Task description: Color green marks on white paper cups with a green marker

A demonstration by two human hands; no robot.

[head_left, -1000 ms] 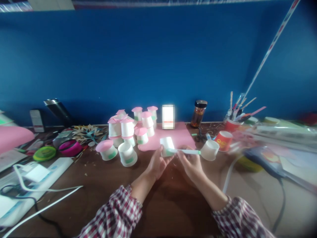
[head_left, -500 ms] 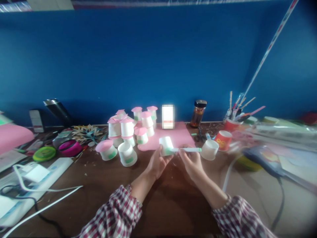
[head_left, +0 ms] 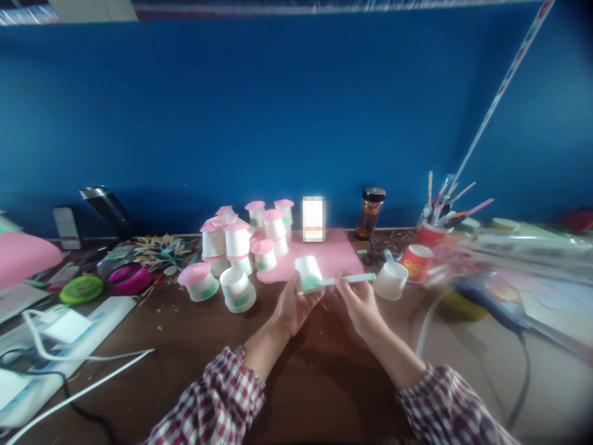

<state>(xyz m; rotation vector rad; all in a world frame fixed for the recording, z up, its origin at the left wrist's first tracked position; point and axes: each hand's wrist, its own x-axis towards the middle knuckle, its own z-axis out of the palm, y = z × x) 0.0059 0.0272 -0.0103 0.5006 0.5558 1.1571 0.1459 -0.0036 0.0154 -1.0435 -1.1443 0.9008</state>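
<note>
My left hand is closed round a white paper cup that has a green patch low on its side. Between the fingers of my right hand is a marker with a green end, its other end close to the cup; whether it touches I cannot tell. Left of my hands stand a plain white cup with green on its lower part and a low cup with a pink paper top. Another white cup is to the right of my right hand.
Cups with pink paper roofs are stacked behind, beside pink paper. A dark-lidded bottle, a red cup and a glue gun lie to the right. A power strip with cables lies left.
My left hand has turned the cup slightly, and more of its green patch shows. The marker stays in my right hand, near the cup.
</note>
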